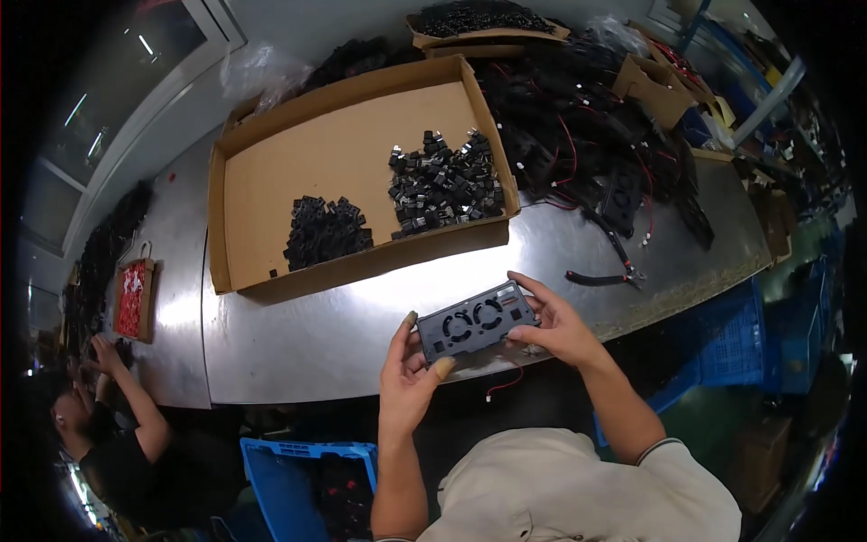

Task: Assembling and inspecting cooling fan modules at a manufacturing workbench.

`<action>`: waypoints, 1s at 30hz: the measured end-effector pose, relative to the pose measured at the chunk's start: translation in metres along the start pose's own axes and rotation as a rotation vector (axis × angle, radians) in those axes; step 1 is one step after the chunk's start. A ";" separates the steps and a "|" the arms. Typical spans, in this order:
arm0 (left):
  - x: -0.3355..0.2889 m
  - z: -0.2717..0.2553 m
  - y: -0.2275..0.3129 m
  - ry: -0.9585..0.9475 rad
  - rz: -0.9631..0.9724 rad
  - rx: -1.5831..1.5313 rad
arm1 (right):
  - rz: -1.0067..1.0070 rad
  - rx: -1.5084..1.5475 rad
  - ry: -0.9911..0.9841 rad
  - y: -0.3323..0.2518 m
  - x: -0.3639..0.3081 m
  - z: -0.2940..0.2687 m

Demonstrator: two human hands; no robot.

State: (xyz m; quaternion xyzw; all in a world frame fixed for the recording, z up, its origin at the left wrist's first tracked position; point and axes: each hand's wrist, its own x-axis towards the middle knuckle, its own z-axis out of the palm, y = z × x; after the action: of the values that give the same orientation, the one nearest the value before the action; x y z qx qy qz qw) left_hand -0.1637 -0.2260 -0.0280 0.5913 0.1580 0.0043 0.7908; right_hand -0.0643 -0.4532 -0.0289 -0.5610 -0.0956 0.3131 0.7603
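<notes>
Between my two hands is a dark grey rectangular plastic housing (476,322) with two round fan openings side by side. My left hand (408,366) grips its left end, thumb at the lower edge; coverings show on the thumb and a fingertip. My right hand (554,329) closes on the right end, with the thumb on the near edge. A thin red wire (508,384) with a small white plug dangles below the housing. Beyond my hands stands a shallow cardboard box (298,149) holding a pile of small black parts (327,232) and a pile of black parts with metal ends (445,181).
Pliers (605,278) lie on the metal table (298,357) to the right. Behind them are heaped black housings with wires (619,194). Blue crates (312,447) stand below the table edge. At the left, another person (126,425) works near a small box of red parts (135,298).
</notes>
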 end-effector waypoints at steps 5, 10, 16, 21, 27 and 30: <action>-0.003 0.001 0.001 0.020 -0.025 -0.011 | -0.023 -0.017 -0.001 0.001 0.000 0.001; -0.001 0.001 0.005 0.022 -0.004 0.030 | -0.023 -0.029 0.017 0.000 0.001 0.003; -0.002 -0.001 0.000 -0.023 0.027 0.006 | -0.028 -0.039 0.018 -0.005 0.000 0.006; -0.002 -0.004 -0.002 -0.021 0.046 -0.016 | -0.040 -0.039 -0.001 -0.001 0.000 0.003; -0.002 -0.002 -0.003 -0.029 0.050 -0.002 | -0.076 -0.057 -0.003 -0.002 -0.003 0.003; -0.005 0.000 -0.003 0.021 0.051 -0.023 | -0.069 -0.040 -0.002 -0.002 -0.003 0.005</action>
State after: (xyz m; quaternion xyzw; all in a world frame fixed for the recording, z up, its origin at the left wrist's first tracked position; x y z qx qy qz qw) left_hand -0.1690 -0.2275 -0.0301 0.5860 0.1514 0.0325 0.7954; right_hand -0.0690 -0.4512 -0.0248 -0.5722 -0.1218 0.2851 0.7593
